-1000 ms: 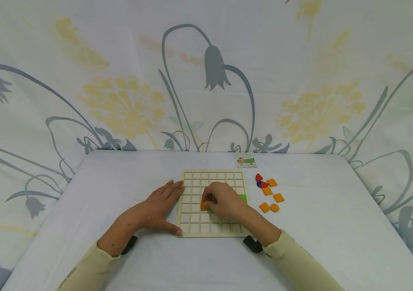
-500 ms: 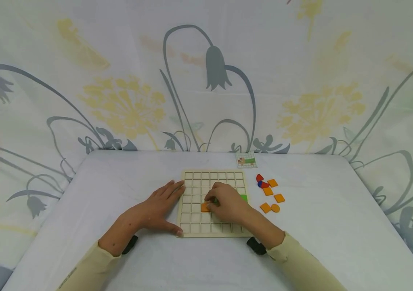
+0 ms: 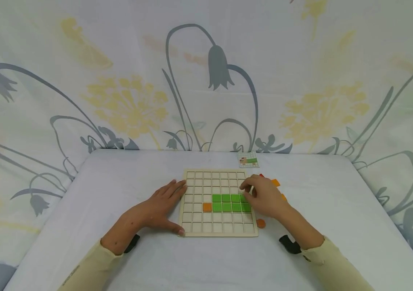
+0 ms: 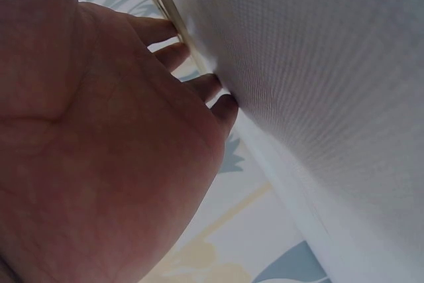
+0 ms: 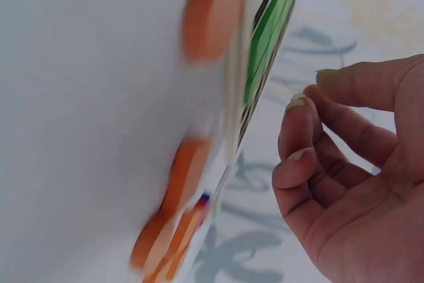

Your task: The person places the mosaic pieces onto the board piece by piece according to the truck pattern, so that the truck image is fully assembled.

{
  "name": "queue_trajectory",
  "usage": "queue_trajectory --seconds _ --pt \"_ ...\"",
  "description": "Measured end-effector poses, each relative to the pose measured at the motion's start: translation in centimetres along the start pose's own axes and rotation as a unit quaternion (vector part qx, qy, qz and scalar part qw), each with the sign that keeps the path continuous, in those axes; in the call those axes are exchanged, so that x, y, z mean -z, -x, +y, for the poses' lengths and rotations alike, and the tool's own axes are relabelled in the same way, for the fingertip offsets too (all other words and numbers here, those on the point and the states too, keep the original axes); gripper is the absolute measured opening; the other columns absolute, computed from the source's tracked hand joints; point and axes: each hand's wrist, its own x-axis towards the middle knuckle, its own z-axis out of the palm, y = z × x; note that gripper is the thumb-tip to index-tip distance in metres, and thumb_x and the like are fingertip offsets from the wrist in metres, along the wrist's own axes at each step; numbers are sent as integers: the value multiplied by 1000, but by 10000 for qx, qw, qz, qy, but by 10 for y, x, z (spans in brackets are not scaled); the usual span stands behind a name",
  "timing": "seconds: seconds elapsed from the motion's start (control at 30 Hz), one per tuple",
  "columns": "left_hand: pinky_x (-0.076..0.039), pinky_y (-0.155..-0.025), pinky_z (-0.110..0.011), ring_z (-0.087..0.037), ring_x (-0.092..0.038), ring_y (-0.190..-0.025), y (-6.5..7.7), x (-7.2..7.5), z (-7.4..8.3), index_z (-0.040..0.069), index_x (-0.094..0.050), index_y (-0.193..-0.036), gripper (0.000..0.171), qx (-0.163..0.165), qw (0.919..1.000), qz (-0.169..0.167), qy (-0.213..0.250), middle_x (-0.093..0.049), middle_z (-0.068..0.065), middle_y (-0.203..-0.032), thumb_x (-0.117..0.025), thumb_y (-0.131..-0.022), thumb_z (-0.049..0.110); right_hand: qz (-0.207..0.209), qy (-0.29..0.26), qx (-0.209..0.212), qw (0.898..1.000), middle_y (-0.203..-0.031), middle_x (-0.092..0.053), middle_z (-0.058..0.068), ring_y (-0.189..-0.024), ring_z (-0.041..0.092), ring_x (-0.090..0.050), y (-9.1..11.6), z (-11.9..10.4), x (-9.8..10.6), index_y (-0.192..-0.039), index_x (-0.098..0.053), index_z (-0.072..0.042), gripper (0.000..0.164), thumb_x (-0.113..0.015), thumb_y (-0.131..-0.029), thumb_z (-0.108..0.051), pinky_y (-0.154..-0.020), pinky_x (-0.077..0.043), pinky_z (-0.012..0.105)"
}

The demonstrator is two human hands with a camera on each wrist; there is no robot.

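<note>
Board [image 3: 193, 227] is laid flat on a white-covered table [image 3: 206, 262]. Its left edge is touched by the left hand [image 3: 162, 208], fingers spread and relaxed, thumb at the near corner. Green tiles [image 3: 226, 207] are seated in two rows of cells; an orange square [image 3: 207, 207] is seated at the left end of the nearer row. The right hand [image 3: 266, 198] is held above the right edge, fingers curled toward the thumb, nothing seen gripped. An orange disc [image 3: 261, 223] is noted by that edge, contact unclear. Orange pieces [image 3: 275, 183] are partly hidden behind the hand.
</note>
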Motion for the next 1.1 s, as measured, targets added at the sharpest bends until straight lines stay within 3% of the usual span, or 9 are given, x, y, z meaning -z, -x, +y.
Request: queue_trajectory --seconds 0.3,0.6,0.87,1.1 --pt "-18 -129 -62 -42 -5 -164 -1 1 3 3 -18 -169 133 2 10000 -4 31 -9 -13 -178 -86 -77 69 165 345 -814 9959 -93 -67 5 -76 17 -55 26 45 35 -106 -75 0 13 -75 -94 -4 -63 -51 27" --pt "-18 -129 -61 -41 -4 -164 0 0 0 3 -17 -170 133 41 10000 -12 34 -8 -12 -179 -85 -76 71 -45 596 -1602 9853 -86 -64 6 -77 22 -56 42 62 45 -99 -69 0 24 -82 -91 -19 -67 -49 34" --pt "-17 -129 -61 -41 -4 -164 0 0 0 4 -17 -170 133 29 10000 -23 52 -8 -12 -179 -85 -76 71 -245 541 -1765 9825 -90 -64 9 -83 24 -58 43 60 46 -99 -67 1 24 -79 -91 -17 -73 -52 38" --pt "-17 -129 -61 -40 -3 -164 -1 0 0 4 -16 -170 134 66 10000 -72 5 -7 -12 -179 -84 -76 72 -200 408 -1784 9829 -89 -64 9 -78 22 -57 43 58 45 -99 -63 0 23 -80 -90 -12 -68 -51 35"
